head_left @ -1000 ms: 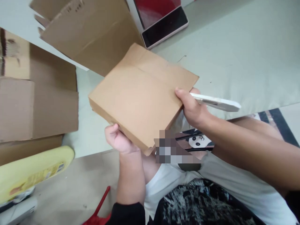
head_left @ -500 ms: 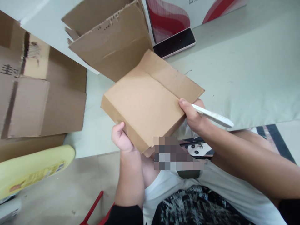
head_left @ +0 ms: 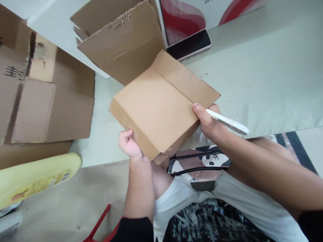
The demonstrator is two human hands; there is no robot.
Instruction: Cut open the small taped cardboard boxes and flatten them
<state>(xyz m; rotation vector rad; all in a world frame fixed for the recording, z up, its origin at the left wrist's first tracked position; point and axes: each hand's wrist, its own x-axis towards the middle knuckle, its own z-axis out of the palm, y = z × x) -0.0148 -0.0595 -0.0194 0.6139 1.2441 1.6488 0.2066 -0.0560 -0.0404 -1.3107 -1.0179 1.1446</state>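
A small brown cardboard box (head_left: 156,111) is held tilted in front of me, with a flap standing out along its upper right edge. My left hand (head_left: 130,144) is closed on its lower left side, the thumb at the edge and some fingers hidden beneath. My right hand (head_left: 207,121) grips the right side, thumb on the broad face. Tucked in that same hand, a slim white object (head_left: 228,121) like a box cutter handle points out to the right; I see no blade.
Behind the small box stands a larger open carton (head_left: 123,43) with a torn edge. A phone-like black slab (head_left: 190,44) leans by a red and white box (head_left: 184,16). Big cartons (head_left: 70,97) and a yellow container (head_left: 40,178) are at left. A panda-print bag (head_left: 214,159) lies below.
The small box has barely moved, and both hands keep their hold. The view has shifted slightly, and more of the panda-print bag shows below the box.
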